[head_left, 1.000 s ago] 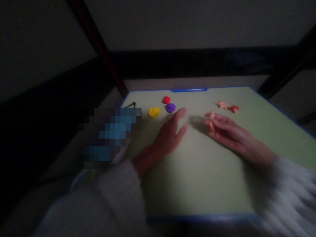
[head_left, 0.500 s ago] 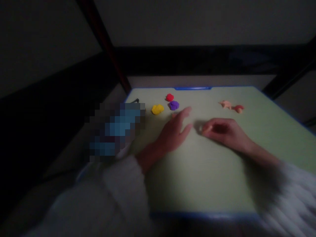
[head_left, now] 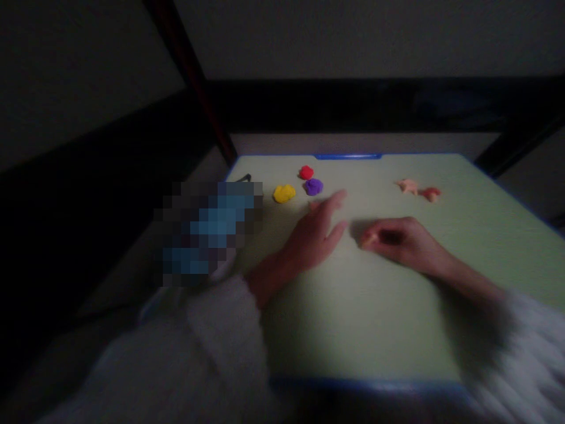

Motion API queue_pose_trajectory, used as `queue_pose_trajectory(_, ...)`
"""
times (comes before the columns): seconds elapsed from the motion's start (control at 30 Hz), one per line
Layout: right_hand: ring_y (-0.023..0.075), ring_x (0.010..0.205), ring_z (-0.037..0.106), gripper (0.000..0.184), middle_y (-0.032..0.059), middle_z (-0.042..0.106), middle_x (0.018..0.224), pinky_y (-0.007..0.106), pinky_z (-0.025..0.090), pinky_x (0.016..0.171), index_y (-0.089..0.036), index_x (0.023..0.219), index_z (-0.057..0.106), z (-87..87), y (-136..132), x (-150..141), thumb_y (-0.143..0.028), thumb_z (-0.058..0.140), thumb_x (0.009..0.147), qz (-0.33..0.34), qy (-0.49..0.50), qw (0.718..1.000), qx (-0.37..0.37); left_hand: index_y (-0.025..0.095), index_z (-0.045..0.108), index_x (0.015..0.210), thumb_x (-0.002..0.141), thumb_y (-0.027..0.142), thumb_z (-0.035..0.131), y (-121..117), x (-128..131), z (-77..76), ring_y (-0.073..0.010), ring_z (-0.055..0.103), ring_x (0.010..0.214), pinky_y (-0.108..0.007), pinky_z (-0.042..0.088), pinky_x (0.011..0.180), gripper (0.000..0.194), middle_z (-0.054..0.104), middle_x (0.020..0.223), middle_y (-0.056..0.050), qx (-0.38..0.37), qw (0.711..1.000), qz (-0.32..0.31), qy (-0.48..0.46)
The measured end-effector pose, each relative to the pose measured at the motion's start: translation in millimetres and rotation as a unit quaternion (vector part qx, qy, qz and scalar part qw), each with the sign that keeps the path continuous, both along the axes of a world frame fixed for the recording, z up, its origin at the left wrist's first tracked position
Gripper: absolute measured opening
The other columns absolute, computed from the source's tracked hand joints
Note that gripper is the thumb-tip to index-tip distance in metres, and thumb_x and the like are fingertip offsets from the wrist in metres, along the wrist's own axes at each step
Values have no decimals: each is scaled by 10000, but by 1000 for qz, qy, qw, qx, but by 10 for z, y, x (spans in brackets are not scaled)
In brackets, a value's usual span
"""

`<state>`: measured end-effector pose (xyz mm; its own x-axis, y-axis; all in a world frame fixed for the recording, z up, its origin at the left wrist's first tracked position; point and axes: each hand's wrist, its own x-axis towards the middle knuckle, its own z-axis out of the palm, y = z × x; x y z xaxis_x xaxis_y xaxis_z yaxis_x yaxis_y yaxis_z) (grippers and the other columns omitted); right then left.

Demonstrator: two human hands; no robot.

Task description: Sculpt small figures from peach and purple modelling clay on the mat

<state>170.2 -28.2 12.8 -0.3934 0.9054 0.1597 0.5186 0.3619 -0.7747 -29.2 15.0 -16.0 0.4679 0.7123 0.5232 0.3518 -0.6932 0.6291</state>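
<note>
My left hand (head_left: 311, 235) lies flat on the pale green board (head_left: 362, 318) with its fingers stretched out, holding nothing. A little to its right, my right hand (head_left: 397, 238) is curled, fingertips pressed down on a small peach piece of clay (head_left: 368, 238). Beyond my left fingertips lie a yellow clay lump (head_left: 283, 192), a purple clay lump (head_left: 313, 186) and a red clay lump (head_left: 306, 172). The scene is dim and blurred.
Two small peach and orange clay shapes (head_left: 417, 189) sit at the far right of the board. A blurred-out blue patch (head_left: 207, 232) covers the board's left edge. Dark frame bars stand behind the board; a blue rim (head_left: 348, 156) runs along its far edge.
My right hand went from fingers stretched out to curled over the peach piece and slid slightly left toward my left hand. My left hand stayed flat in place.
</note>
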Motion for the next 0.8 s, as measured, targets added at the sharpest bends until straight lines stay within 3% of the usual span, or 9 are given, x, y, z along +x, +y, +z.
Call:
queue_pose_trajectory(0.57,127,594,570,128,30,653,678,248,468,579,-157,723,648,-66,9,-7,-281,651,753,-2,12,1000,7,172,344,1304,830,182,482,-9,1,15,-230,533,1151,-441,416,981,494,509,1304,-160,-16,1000,-2,1)
queue_pose_trajectory(0.67,137,638,609,143,34,682,729,259,498,619,-166,811,659,-29,5,-24,-270,693,719,-12,92,995,-23,171,359,1296,802,164,518,-38,3,36,-226,539,1140,-422,428,970,519,506,1307,-157,-21,999,-23,-16)
queue_pose_trajectory(0.8,138,699,655,186,28,711,784,262,524,675,-188,836,656,10,-10,-56,-254,737,683,-51,231,970,-63,179,416,1243,735,144,603,-135,27,102,-196,570,1076,-340,478,896,543,572,1213,-124,8,994,-103,-44)
